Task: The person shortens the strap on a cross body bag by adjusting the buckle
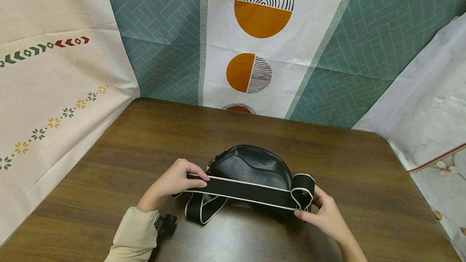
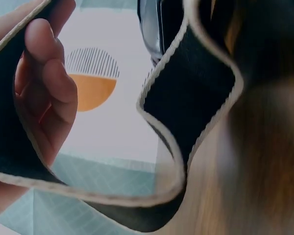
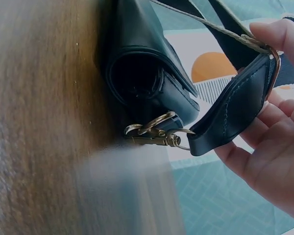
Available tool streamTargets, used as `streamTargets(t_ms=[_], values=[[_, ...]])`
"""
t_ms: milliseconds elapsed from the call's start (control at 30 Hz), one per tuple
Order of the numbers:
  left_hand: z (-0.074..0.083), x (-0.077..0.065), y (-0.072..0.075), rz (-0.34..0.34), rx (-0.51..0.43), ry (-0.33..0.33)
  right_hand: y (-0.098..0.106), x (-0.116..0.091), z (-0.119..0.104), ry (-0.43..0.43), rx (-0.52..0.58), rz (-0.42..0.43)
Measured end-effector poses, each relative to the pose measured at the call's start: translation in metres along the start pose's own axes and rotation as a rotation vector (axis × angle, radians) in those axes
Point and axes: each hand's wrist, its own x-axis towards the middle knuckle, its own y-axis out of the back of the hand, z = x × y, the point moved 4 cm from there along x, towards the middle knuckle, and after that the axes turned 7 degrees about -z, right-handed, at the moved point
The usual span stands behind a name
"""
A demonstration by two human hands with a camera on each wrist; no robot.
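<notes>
A black leather handbag with a curved top stands on the table behind both hands. Its wide black strap, edged in cream, is stretched across the front between them. My left hand pinches the strap near the bag's left side, and slack strap loops below that hand. At the right, my right hand grips the strap's end, where it folds into a loop. In the right wrist view, thumb and fingers hold a leather tab at its metal ring. A gold clasp joins this tab to the bag.
The brown wooden table extends around the bag. Patterned cloth hangs behind it, and light cloths border the left and right sides. A small black device is at the left wrist, by the beige sleeve.
</notes>
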Motion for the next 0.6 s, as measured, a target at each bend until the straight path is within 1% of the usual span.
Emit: streamTargets(t_ms=[167, 300, 433, 600], values=[[-0.002, -0.005, 0.005, -0.012, -0.013, 0.019, 0.001, 0.0, 0.002, -0.008, 0.002, -0.007], [-0.005, -0.009, 0.01, -0.017, -0.017, 0.03, 0.003, -0.002, 0.003, -0.005, 0.008, 0.007], [-0.008, -0.016, 0.017, -0.012, -0.018, 0.045, 0.005, -0.002, 0.004, 0.025, 0.013, 0.02], [-0.013, -0.023, 0.024, 0.001, -0.015, 0.058, 0.007, -0.003, 0.006, 0.057, 0.031, 0.0]])
